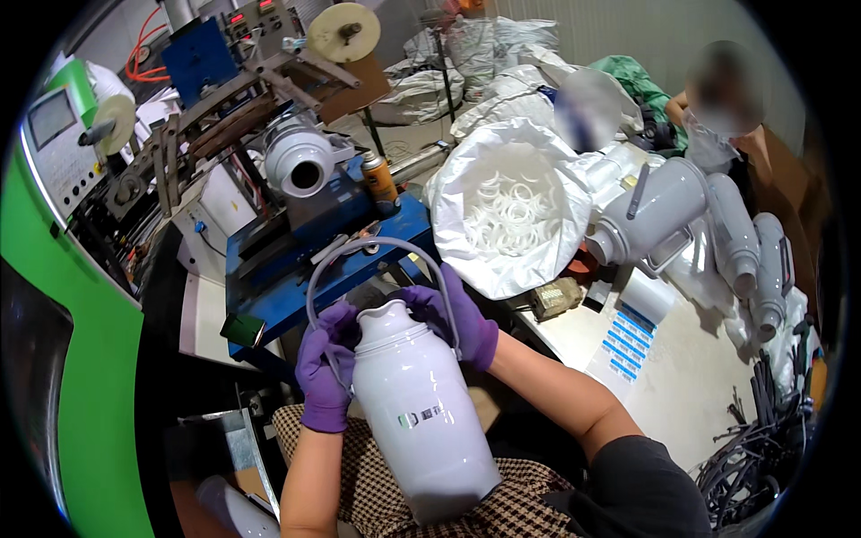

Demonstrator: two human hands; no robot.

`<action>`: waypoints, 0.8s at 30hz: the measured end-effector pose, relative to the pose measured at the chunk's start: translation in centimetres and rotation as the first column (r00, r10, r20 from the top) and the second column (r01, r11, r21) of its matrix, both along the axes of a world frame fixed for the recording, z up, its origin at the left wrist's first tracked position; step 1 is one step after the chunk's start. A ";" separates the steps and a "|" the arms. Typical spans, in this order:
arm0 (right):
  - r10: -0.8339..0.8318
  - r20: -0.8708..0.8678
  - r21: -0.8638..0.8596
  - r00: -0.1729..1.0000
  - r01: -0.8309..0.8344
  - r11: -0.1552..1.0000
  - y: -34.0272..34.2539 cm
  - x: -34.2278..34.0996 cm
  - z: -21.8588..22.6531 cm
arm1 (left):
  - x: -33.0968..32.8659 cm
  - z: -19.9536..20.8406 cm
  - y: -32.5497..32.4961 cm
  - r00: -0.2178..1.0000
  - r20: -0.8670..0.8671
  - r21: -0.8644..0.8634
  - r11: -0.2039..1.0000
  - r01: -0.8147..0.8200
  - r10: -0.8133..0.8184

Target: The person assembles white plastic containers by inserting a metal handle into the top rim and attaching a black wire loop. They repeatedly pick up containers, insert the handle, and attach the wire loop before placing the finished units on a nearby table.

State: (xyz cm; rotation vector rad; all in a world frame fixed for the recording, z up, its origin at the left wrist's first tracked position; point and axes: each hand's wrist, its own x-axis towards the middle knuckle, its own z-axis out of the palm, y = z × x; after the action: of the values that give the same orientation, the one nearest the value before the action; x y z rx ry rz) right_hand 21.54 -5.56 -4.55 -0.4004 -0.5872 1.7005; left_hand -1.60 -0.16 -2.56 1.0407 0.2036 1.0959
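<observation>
In the centre of the frame, gripping the curved grey handle [375, 241] with gloved left hand [325, 372] and right hand [471, 327], on both sides of pale flask [414, 386].

No legible lettering or numbers

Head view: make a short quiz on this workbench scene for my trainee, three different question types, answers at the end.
1. Multiple choice: What colour are the gloves on the left hand and right hand at the gray flask?
A) White
B) Purple
C) Orange

2. True or false: As seen here, the curved handle arches beyond the flask's mouth.

3. Fill in: The open white bag contains many white ____.

Key: 1. B; 2. True; 3. rings.
</observation>
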 end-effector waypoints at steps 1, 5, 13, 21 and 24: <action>0.037 0.008 0.104 0.999 -0.037 0.994 0.2 0.3 -0.3 | 0.3 0.0 0.0 1.000 0.001 -0.009 1.000 -0.011 0.011; 0.013 0.101 0.260 0.995 -0.039 0.965 -1.8 1.3 0.7 | 2.0 0.6 -1.5 0.832 -0.314 0.497 0.826 -0.267 0.458; -0.931 -0.016 0.459 0.365 0.830 0.317 -13.7 18.3 3.1 | -2.1 -4.1 0.1 0.987 0.134 -0.363 0.931 -0.035 0.089; -0.256 0.263 0.916 -0.930 0.324 -0.237 -35.8 32.7 8.4 | -7.9 -12.0 0.8 0.969 0.056 -0.605 0.780 -0.160 0.242; 0.203 0.294 0.956 -0.934 0.283 -0.081 -42.2 39.7 10.0 | -8.2 -11.4 0.6 0.951 0.032 -0.671 0.712 -0.207 0.307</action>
State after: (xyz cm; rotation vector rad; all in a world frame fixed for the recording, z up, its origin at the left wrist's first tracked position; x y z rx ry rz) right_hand 61.24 -47.77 5.46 -2.0632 -0.4201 -1.2556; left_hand -9.77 0.41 -13.97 0.2850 0.5961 1.2127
